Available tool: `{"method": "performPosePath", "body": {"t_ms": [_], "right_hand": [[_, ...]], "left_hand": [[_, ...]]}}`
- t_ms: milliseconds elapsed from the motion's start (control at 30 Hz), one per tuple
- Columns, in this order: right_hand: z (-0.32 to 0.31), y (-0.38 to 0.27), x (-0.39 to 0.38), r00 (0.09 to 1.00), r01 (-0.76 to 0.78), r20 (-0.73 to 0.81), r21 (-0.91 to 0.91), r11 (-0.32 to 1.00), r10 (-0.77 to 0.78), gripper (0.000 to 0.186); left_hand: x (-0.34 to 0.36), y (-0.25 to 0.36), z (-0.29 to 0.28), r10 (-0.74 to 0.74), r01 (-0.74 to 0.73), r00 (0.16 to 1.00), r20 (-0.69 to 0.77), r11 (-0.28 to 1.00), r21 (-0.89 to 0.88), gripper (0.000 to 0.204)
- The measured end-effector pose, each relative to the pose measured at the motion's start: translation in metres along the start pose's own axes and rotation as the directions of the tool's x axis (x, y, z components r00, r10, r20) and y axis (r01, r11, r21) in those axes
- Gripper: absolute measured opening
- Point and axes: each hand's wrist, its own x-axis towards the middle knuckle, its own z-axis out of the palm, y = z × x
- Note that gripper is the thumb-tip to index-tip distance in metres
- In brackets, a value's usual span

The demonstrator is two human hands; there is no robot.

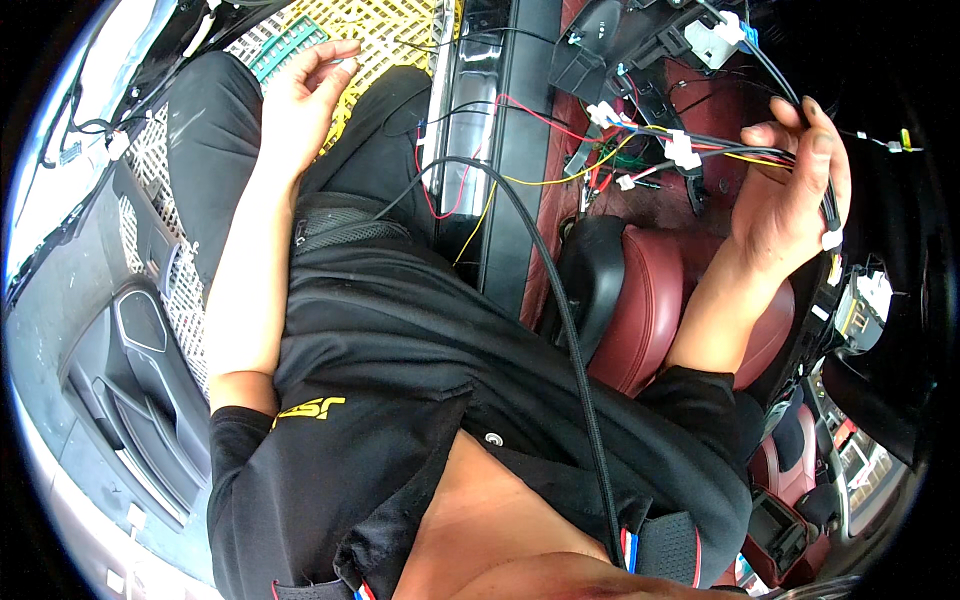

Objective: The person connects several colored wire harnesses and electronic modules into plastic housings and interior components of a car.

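Observation:
My right hand (785,195) is raised over the red seat, its fingers closed round a black wiring harness (745,148). From it, wires with white connectors (682,150) stretch left toward the door sill; red and yellow wires (545,183) hang in loops over the sill. My left hand (308,105) is held above my knees, with thumb and fingertips pinched together. Something tiny may be between them, too small to make out. Just beyond it, a green slotted plastic piece (288,50) lies on the yellow and white grating.
A black and chrome door sill (475,90) runs between me and the red seat (650,290). Loose trim and wires (690,100) lie in the footwell. The opened car door (125,380) stands at the left. A black braided cable (560,300) crosses my chest.

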Motion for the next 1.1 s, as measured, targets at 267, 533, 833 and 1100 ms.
{"method": "performPosePath", "body": {"t_ms": [267,533,833,1100], "right_hand": [[-0.012,0.005,0.001,0.989,-0.100,0.125,0.163,0.982,0.080,0.054],[-0.003,-0.003,0.000,0.971,-0.087,0.237,0.199,0.976,0.038,0.052],[0.020,-0.016,-0.024,0.806,-0.333,0.321,-0.449,0.829,0.498,0.031],[0.038,0.007,-0.030,0.283,0.216,0.844,-0.519,0.827,0.456,0.042]], "left_hand": [[-0.001,0.000,-0.004,0.011,-0.012,1.000,-0.021,0.999,-0.053,0.028],[-0.002,0.003,-0.004,0.014,-0.015,1.000,-0.019,0.999,-0.038,0.029],[-0.006,0.006,-0.001,0.032,-0.033,0.999,-0.014,0.998,-0.045,0.027],[-0.056,0.109,0.052,0.215,-0.167,0.769,0.602,0.977,-0.136,0.054]]}}
